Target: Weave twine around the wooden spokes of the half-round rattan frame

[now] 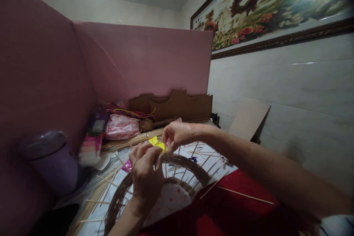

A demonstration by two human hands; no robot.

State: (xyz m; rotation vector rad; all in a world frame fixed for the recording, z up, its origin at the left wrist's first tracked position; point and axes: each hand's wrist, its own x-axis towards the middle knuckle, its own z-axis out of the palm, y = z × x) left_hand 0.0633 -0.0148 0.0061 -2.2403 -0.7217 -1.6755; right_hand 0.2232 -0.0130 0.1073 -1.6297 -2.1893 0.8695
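Note:
A round woven basket frame of brown cane lies on the table, with thin wooden sticks poking out of it like spokes. My left hand is curled over its near rim, fingers closed on a small yellow piece. My right hand reaches in from the right and pinches the same yellow piece from above. Both hands meet at the frame's far rim. A pink scrap shows just left of my left hand.
Pink boards wall the table at the back and left. A purple container, folded cloths, a twine ball, cardboard and a bundle of sticks stand behind. Red cloth lies nearest me. A framed picture hangs at right.

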